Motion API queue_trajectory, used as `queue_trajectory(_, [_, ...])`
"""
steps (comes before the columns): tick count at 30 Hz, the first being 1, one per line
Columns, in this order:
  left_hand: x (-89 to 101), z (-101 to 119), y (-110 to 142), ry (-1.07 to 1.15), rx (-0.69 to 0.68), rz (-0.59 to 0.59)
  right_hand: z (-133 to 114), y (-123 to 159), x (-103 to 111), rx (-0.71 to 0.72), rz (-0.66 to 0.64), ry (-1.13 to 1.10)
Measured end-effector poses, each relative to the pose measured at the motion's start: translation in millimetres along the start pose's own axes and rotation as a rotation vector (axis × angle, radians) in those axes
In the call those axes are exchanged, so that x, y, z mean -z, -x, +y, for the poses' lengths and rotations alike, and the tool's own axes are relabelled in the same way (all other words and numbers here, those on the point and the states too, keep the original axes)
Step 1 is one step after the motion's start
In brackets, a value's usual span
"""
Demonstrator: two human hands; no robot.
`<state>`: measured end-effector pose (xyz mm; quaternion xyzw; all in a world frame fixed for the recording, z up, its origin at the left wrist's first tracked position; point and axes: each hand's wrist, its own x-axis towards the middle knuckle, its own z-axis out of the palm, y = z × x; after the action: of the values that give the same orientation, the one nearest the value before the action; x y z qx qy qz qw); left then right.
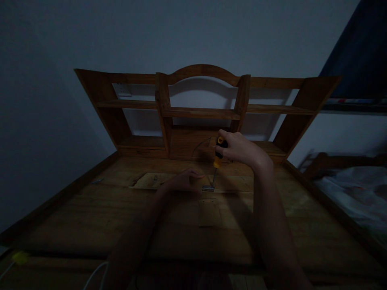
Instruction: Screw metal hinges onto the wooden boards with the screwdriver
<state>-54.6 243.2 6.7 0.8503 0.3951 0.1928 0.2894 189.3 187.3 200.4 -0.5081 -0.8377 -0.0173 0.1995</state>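
My right hand [234, 147] is closed around the black and yellow handle of a screwdriver [217, 162]. The screwdriver stands nearly upright, its tip down at a small metal hinge-like piece [208, 188]. That piece lies at the edge of a long, pale wooden strip [236, 183]. Just left of the metal piece, my left hand [186, 180] rests low over the strip, its visible fingers stretched to the right and apart from the screwdriver. Some of its fingers are in shadow. A small square wooden piece [210, 213] lies in front of the metal piece.
All this is on a wooden desk top [99, 217] with raised side edges. A wooden shelf unit [201, 112] stands along the back. A small shiny object [97, 181] lies at left. A white cable [95, 274] hangs near the front edge. The light is dim.
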Motion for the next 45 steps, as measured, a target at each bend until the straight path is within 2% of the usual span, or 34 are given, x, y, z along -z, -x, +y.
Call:
queue_trajectory(6, [-1.1,-3.3,-1.0,0.000,-0.023,0.011,-0.6,-3.1,-2.7,-0.109,0.029,0.080])
queue_trajectory(12, [-1.0,-1.2,-0.7,-0.003,-0.002,0.009,-0.1,-5.3,-0.9,-0.019,0.003,0.036])
queue_trajectory(19, [2.0,8.4,1.2,0.009,-0.019,0.014,0.8,-7.3,-7.0,-0.088,0.015,0.092])
queue_trajectory(25, [3.3,9.2,1.3,-0.022,-0.026,-0.010,1.0,-8.1,-6.6,0.011,0.022,0.039])
queue_trajectory(31, [3.1,7.7,1.8,-0.007,0.006,-0.015,-0.8,-7.4,-7.4,-0.075,0.010,0.076])
queue_trajectory(36, [2.2,4.7,-0.3,-0.014,-0.012,-0.014,-1.4,-6.6,-8.1,-0.005,-0.032,-0.016])
queue_trajectory(42, [0.6,1.4,-1.7,-0.013,-0.019,-0.012,-6.2,-5.5,-5.3,-0.105,0.004,0.097])
queue_trajectory(45, [-0.3,-1.4,-2.6,-0.021,-0.044,-0.011,-5.2,-5.6,-4.7,-0.046,-0.021,0.052])
